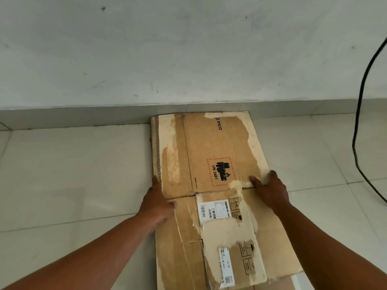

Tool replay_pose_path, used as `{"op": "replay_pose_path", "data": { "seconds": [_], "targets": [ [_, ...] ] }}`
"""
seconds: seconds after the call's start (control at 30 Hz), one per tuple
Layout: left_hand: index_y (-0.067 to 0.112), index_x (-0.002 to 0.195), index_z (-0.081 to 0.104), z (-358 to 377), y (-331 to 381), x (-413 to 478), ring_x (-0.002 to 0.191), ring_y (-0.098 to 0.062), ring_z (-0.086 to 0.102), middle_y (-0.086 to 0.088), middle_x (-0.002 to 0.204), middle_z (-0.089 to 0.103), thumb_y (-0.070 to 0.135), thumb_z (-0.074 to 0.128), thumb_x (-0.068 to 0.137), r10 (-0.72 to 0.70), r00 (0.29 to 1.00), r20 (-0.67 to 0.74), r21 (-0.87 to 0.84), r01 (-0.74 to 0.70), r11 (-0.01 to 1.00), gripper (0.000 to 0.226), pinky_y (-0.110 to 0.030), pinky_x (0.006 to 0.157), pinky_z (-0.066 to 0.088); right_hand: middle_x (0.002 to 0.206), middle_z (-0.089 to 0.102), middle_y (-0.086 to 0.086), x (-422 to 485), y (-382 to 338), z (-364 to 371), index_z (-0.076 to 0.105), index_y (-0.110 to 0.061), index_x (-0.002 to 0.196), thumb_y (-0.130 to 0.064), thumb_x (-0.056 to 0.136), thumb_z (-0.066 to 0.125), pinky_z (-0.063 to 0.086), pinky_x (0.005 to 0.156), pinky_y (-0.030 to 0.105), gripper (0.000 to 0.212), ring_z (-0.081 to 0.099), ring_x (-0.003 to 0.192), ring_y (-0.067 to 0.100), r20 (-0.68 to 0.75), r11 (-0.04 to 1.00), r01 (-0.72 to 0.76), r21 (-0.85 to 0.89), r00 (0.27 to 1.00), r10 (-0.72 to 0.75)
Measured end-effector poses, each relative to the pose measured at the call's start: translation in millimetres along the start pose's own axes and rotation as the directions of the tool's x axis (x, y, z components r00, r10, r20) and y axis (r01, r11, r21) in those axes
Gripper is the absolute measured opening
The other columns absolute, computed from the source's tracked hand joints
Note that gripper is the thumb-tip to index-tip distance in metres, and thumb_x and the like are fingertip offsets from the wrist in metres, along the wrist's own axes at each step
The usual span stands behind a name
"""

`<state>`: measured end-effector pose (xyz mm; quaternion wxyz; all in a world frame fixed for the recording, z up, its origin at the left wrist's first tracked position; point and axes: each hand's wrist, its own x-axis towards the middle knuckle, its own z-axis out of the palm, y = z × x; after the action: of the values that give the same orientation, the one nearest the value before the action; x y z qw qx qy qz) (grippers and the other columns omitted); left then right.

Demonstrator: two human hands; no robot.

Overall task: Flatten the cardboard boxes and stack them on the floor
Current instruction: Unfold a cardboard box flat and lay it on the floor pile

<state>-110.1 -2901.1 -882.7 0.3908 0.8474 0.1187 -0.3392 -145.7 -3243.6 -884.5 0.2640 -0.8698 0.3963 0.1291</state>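
Note:
A flattened brown cardboard box (211, 155) lies on the tiled floor, its far end at the wall's skirting. It carries a PICO mark, a red-framed UN 3481 sign and torn white patches. Its near half (230, 233) bears two white shipping labels. My left hand (156, 203) holds the box's left edge at the fold line, thumb on top. My right hand (270, 190) holds the right edge at the same fold, thumb resting on the upper face and fingers hidden at the edge. More cardboard shows under the near end at the bottom of the view.
Pale floor tiles (73, 174) spread to the left and right of the box. A grey-white wall (167, 49) rises just behind it. A black cable (356, 126) hangs down the wall at the right and curves across the floor.

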Motion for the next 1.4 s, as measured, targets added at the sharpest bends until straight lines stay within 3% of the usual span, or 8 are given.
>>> {"op": "replay_pose_path", "data": {
  "seconds": [0.23, 0.37, 0.5, 0.67, 1.0, 1.2, 1.3, 1.4],
  "targets": [
    [0.026, 0.157, -0.004, -5, 7, -3, 0.120, -0.026, 0.057, -0.007, 0.142, 0.051, 0.022, 0.056, 0.094, 0.024, 0.996, -0.087, 0.151, -0.011, 0.989, 0.087, -0.039, 0.098, 0.051, 0.134, 0.050, 0.023, 0, -6, 0, 0.034, -0.008, 0.141, -0.066, 0.084, 0.059, 0.046, 0.099, 0.056, 0.085, 0.050, 0.124, 0.044, -0.029, 0.996, -0.036, -0.078, 0.999, 0.033],
    [0.026, 0.157, -0.005, -21, 13, -31, 0.125, -0.027, 0.053, -0.008, 0.148, 0.046, 0.023, 0.057, 0.093, 0.015, 0.999, -0.032, 0.162, -0.009, 0.987, 0.088, -0.035, 0.099, 0.049, 0.146, 0.038, 0.022, -38, -23, -10, 0.033, -0.009, 0.146, -0.050, 0.093, 0.058, 0.039, 0.106, 0.058, 0.072, 0.040, 0.133, 0.044, -0.105, 0.984, 0.052, -0.169, 0.992, -0.070],
    [0.022, 0.157, 0.002, -50, 25, -113, 0.138, -0.026, 0.040, -0.007, 0.156, 0.034, 0.025, 0.058, 0.096, -0.049, 0.998, 0.041, 0.171, 0.041, 0.984, 0.083, -0.032, 0.108, 0.037, 0.146, 0.043, 0.021, -111, -36, -41, 0.038, -0.009, 0.148, -0.035, 0.092, 0.064, 0.042, 0.106, 0.048, 0.067, 0.049, 0.130, 0.038, 0.159, 0.963, 0.126, -0.238, 0.983, -0.089],
    [0.021, 0.152, 0.030, -124, 61, -229, 0.133, -0.020, 0.047, -0.003, 0.148, 0.047, 0.030, 0.055, 0.096, -0.063, 0.993, 0.099, 0.135, 0.050, 0.990, 0.061, -0.036, 0.110, 0.040, 0.133, 0.061, 0.005, -223, -85, -125, 0.053, -0.015, 0.137, -0.040, 0.097, 0.057, 0.042, 0.095, 0.025, 0.047, 0.056, 0.123, 0.020, 0.541, 0.922, 0.232, -0.311, 0.840, -0.029],
    [0.025, 0.140, 0.047, -338, 206, -452, 0.120, -0.013, 0.056, 0.001, 0.135, 0.058, 0.038, 0.051, 0.098, 0.047, 0.999, 0.020, 0.094, -0.049, 0.994, 0.044, -0.020, 0.098, 0.041, 0.124, 0.066, 0.002, -426, -268, -344, 0.062, -0.018, 0.127, -0.030, 0.097, 0.056, 0.047, 0.096, 0.028, 0.034, 0.062, 0.111, 0.018, 0.547, 0.938, 0.295, -0.180, 0.823, -0.153],
    [0.030, 0.133, 0.054, -481, 217, -580, 0.104, -0.011, 0.061, 0.006, 0.124, 0.061, 0.044, 0.053, 0.096, 0.143, 0.971, -0.194, -0.008, -0.147, 0.989, 0.039, -0.019, 0.087, 0.046, 0.097, 0.069, -0.010, -540, -388, -412, 0.059, -0.016, 0.132, -0.027, 0.099, 0.056, 0.045, 0.093, 0.024, 0.035, 0.063, 0.105, 0.014, 0.476, 0.860, 0.497, -0.112, 0.787, -0.393],
    [0.030, 0.131, 0.055, -546, 174, -636, 0.100, -0.007, 0.060, 0.010, 0.119, 0.061, 0.045, 0.052, 0.096, 0.142, 0.927, -0.346, -0.008, -0.155, 0.988, 0.038, -0.018, 0.088, 0.044, 0.079, 0.060, -0.017, -601, -445, -403, 0.060, -0.019, 0.129, -0.027, 0.097, 0.058, 0.044, 0.077, 0.022, 0.033, 0.061, 0.081, 0.004, 0.473, 0.800, 0.594, -0.085, 0.731, -0.492],
    [0.029, 0.130, 0.056, -601, 110, -679, 0.099, -0.007, 0.059, 0.009, 0.121, 0.061, 0.044, 0.053, 0.097, 0.093, 0.890, -0.446, -0.049, -0.127, 0.991, 0.037, -0.016, 0.081, 0.043, 0.076, 0.062, -0.013, -660, -498, -375, 0.061, -0.020, 0.125, -0.027, 0.096, 0.059, 0.045, 0.081, 0.024, 0.031, 0.064, 0.083, 0.006, 0.485, 0.731, 0.681, -0.041, 0.653, -0.582]
  ]
}}
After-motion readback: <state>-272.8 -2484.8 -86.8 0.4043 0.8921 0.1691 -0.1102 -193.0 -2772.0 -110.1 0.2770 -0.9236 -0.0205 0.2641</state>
